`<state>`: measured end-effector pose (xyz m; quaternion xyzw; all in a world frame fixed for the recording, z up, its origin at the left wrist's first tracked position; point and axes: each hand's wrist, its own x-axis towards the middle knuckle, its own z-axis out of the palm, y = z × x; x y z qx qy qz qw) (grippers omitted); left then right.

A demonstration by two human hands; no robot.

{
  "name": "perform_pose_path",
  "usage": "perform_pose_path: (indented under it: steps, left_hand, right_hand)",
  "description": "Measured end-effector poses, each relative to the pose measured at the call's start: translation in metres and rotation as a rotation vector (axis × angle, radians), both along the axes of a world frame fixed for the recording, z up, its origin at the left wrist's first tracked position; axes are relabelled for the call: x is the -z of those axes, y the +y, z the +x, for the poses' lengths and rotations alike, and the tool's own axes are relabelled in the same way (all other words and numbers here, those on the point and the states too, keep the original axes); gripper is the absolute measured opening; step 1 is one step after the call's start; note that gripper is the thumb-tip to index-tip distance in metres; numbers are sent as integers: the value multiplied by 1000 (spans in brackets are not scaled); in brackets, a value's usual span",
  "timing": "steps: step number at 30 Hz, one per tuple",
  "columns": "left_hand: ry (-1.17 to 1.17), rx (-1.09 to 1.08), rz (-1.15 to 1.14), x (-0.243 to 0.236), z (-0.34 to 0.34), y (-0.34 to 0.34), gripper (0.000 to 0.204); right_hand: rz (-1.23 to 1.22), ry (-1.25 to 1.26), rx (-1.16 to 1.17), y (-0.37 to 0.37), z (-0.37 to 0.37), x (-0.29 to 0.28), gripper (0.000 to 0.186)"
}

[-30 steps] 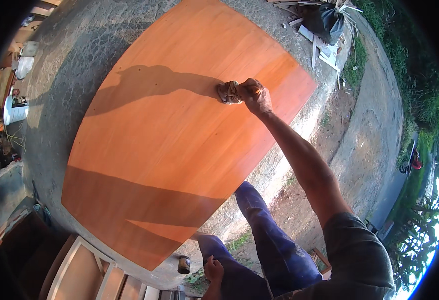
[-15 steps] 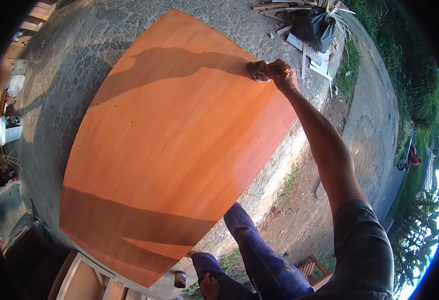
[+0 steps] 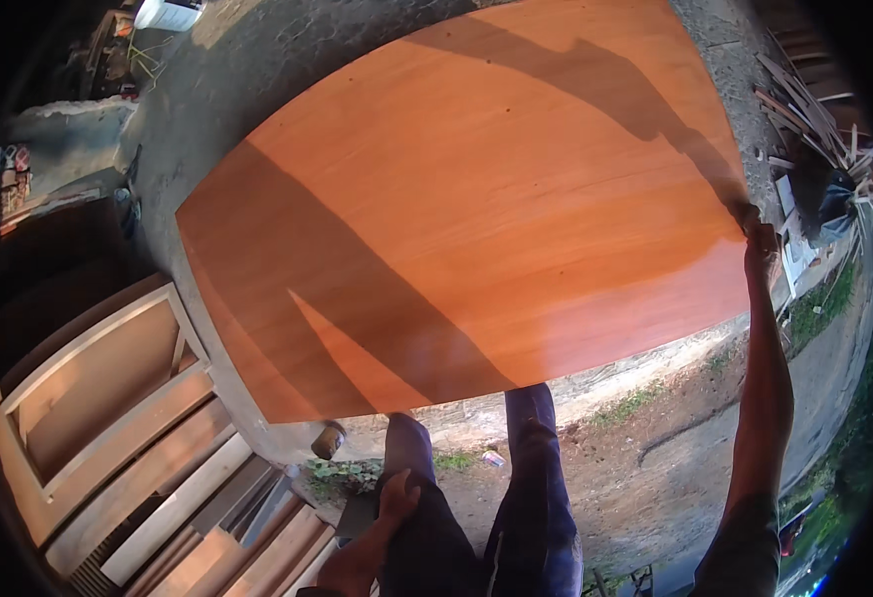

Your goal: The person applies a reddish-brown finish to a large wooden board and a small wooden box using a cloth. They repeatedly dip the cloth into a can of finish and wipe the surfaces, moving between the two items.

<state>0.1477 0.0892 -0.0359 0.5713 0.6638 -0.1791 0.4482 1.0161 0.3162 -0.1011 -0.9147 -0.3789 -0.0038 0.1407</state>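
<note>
A wide sheet of orange-brown wood (image 3: pixel 516 229) lies flat before me, glossy along its near right part. At its right end, my right hand (image 3: pixel 763 244) is closed on a crumpled brown rag (image 3: pixel 748 217), which presses against the board near the edge. The rag is dark and partly hidden by the hand and shadow. My left hand (image 3: pixel 396 495) rests on my left knee with nothing visible in it; its fingers lie along the trouser leg. By the board's near left edge stands a small can (image 3: pixel 329 441).
Wooden frames and planks (image 3: pixel 128 458) lean at the lower left. Wood scraps (image 3: pixel 804 109) and a dark plastic bag (image 3: pixel 837 204) lie beyond the right end. A white bucket (image 3: pixel 168 14) sits at the upper left. Bare dirt (image 3: pixel 645 448) borders the board's near side.
The view has turned, so the board lies more crosswise. My right hand has brought the rag from the board's far right edge nearer to its near right corner. My left hand stays on the knee.
</note>
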Motion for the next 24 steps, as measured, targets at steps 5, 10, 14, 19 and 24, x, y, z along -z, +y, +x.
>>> perform_pose_path:
  steps: [5,10,14,19,24]
  left_hand:
    - [37,9,199,-12,-45,-36,60]
    - [40,-83,166,-16,-33,-8,53]
    - [16,-147,182,-32,-60,4,48]
    - [-12,-234,208,-44,-101,0,46]
    - [-101,-366,185,-51,-142,-4,47]
  right_hand:
    - [-45,93,21,20,-156,19,27]
    - [68,225,1,59,-363,-6,21]
    - [121,353,-47,92,-537,-15,15]
    - [175,435,-265,126,-747,-32,12]
    - [216,502,-512,148,-934,-41,12]
